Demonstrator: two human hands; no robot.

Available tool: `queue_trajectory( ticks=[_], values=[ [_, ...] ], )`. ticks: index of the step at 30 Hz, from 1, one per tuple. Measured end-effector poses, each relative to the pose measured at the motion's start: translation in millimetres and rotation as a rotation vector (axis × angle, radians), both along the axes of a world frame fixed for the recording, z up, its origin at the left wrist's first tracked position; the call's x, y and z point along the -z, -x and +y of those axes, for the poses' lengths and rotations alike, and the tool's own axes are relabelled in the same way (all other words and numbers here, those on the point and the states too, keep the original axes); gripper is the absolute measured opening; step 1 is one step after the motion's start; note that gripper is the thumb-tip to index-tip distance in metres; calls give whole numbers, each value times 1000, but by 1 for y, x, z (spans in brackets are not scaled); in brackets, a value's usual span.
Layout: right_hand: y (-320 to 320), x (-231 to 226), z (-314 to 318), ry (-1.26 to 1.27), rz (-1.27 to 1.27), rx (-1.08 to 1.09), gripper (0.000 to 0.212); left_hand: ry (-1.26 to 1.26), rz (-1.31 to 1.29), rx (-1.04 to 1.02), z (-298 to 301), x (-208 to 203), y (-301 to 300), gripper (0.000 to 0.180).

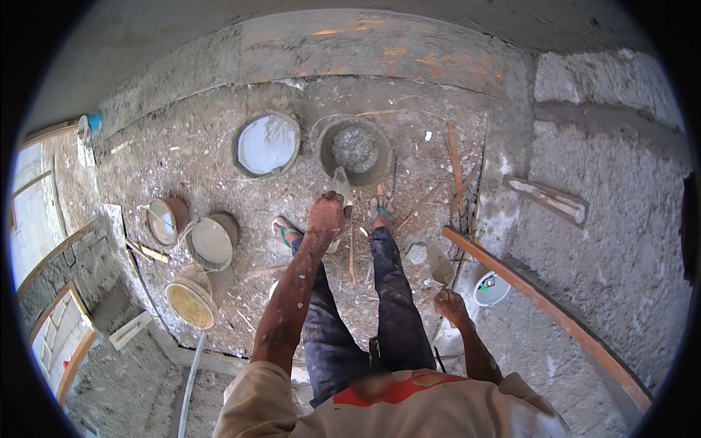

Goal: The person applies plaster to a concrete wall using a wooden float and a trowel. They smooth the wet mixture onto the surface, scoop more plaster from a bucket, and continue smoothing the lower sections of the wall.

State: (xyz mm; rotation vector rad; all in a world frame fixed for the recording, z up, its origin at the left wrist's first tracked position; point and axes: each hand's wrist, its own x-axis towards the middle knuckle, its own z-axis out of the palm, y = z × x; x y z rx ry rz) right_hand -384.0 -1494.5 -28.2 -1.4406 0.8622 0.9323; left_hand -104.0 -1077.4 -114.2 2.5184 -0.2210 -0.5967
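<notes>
View from the head camera, looking down at a person standing on a rubble-strewn floor. The left hand (326, 214) is clenched on a small scoop or float (340, 184) held just over the near rim of the mortar bucket (355, 151), which stands toward the far edge of the floor beside a water bucket (267, 144). The right hand (450, 303) grasps the handle of a pointed trowel (440, 264), blade lifted, close to the rough plastered wall (584, 241) and a slanting wooden batten (540, 299). What the left tool is exactly cannot be settled at this size. To load well, the tool is best dipped shallowly at the near side, lifted level so the mix does not spill on the feet (286, 231), and carried with the trowel kept clear of it.
</notes>
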Motion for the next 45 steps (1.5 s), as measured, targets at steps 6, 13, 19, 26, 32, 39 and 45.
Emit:
queue_trajectory(
  ticks=[6,13,19,26,32,39,45],
  values=[
    [-8,-5,6,11,-46,-19,11,30,-71,-24,-5,3,7,30],
    [-17,-3,9,5,5,-7,14,123,-410,-302,32,0,0,21],
    [-30,-5,13,164,-44,-234,17,-131,-290,-308,108,10,-34,27],
    [-28,-3,12,215,-78,-292,12,-359,-49,-197,162,5,-80,32],
    [-25,5,-4,391,-597,-941,11,-455,29,-128,183,-6,-76,30],
    [-42,-1,3,389,-833,-1146,22,-473,18,-201,234,-22,13,33],
    [-57,2,47,284,-158,-696,19,-456,-113,-664,348,-57,181,36]
  ],
)
